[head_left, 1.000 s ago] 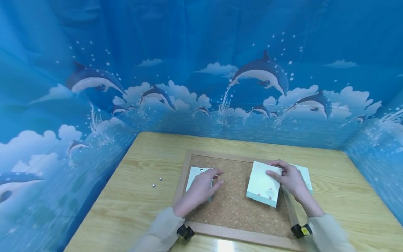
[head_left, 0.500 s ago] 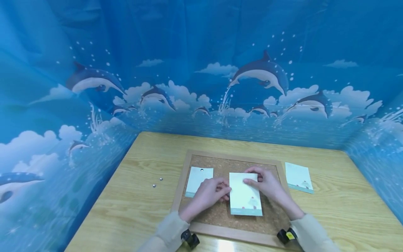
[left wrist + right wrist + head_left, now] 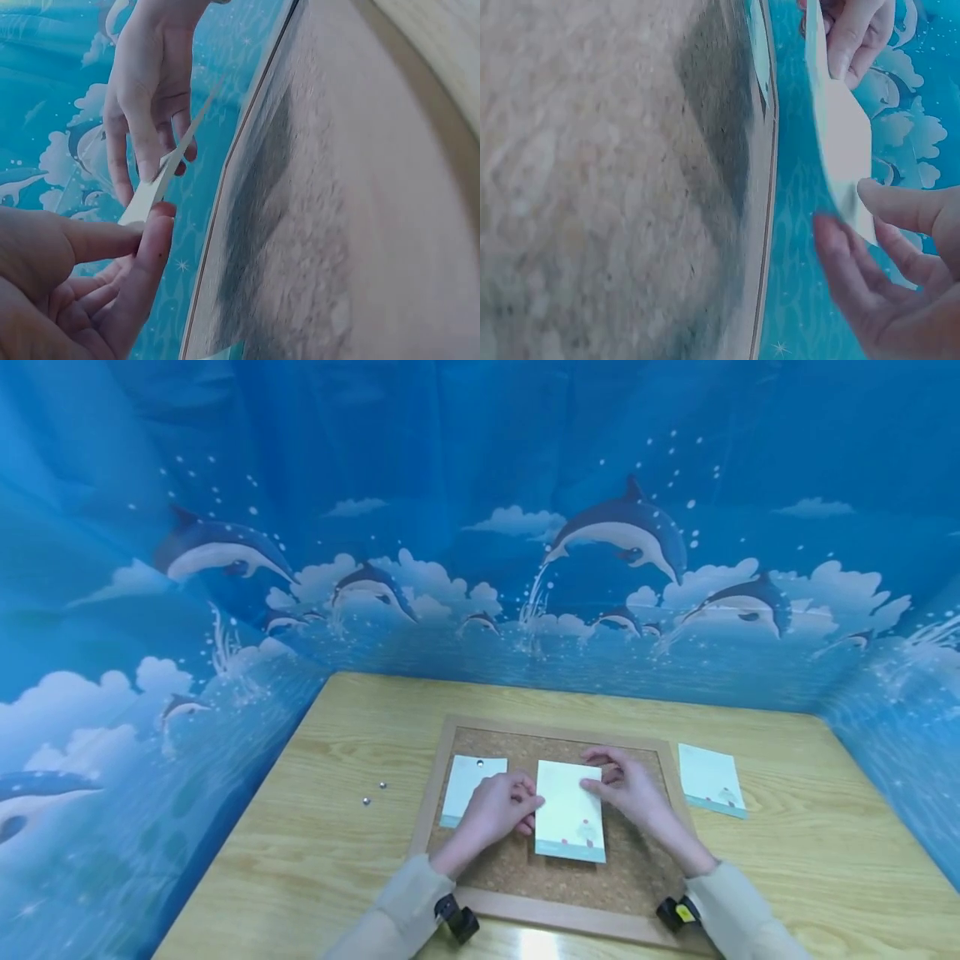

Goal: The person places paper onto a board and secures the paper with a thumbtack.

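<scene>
A pale sheet of note paper (image 3: 568, 810) with a green strip and small printed pictures along its bottom is held above the cork board (image 3: 517, 877). My left hand (image 3: 498, 808) pinches its left edge between thumb and fingers. At the upper right edge, my right hand (image 3: 630, 789) pinches the sheet with its thumb in front and fingers behind. Both wrist views show the sheet (image 3: 159, 186) raised off the cork, its shadow falling on the board. A second note sheet (image 3: 459, 789) lies on the board's left side with a round silver pin (image 3: 480, 763) at its top, partly covered by my left hand.
Two small silver pins (image 3: 367, 801) lie on the wooden table (image 3: 330, 860) left of the board. Another printed note sheet (image 3: 711, 779) rests on the table to the right. A blue dolphin-print curtain (image 3: 480, 527) encloses the table's back and sides.
The right hand brought the sheet from the board's right side leftward to the middle and straightened it. My left hand moved right, off the pinned sheet, and took the moved sheet's left edge.
</scene>
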Demonstrator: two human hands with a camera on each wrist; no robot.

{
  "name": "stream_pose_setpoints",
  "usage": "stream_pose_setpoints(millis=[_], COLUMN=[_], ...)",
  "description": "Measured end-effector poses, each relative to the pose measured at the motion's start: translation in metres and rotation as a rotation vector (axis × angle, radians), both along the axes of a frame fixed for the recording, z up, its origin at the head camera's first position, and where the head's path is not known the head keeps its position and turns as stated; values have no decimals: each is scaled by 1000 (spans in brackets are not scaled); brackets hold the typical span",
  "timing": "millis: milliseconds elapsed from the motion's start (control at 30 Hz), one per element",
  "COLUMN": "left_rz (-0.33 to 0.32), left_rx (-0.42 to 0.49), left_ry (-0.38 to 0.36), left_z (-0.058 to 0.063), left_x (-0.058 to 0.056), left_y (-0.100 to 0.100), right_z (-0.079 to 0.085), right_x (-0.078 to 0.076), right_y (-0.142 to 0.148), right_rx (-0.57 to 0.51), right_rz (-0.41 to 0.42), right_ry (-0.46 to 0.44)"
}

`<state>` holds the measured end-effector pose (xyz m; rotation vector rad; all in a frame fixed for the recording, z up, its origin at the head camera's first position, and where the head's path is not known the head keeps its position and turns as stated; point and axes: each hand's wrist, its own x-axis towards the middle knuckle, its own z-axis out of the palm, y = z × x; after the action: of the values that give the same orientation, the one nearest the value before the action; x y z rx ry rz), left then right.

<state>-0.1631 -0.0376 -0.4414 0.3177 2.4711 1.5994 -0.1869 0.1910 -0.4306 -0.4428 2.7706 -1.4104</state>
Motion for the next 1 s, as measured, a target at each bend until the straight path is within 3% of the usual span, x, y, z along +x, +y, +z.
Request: stream_pose_setpoints(millis=[200,333,400,533,733,867,1000], left_rz=[40,50,57,66,45,24,-9], left_rx=[-89,-127,-131,-158,-206,-342,-525], left_ry=[4,2,-17,-24,-6,99,250], left_z=[0,-1,-3,-4,-6,-4,-1], left_x=[-10,-17,-20,-24,-26,-23,-16], left_y=[-1,0,1,2,1,1,1], right_z=[0,-1,-2,-7,-13,-14,-14], right_x=[2,10,15,21,23,22,22], right_y=[4,1,0,-1,-2,-2,-3], right_rx=[64,239,341,490,546,563,564], right_rz=[-3,71,139,287,398,433,432], right_ry=[147,238,234,145,83,65,47])
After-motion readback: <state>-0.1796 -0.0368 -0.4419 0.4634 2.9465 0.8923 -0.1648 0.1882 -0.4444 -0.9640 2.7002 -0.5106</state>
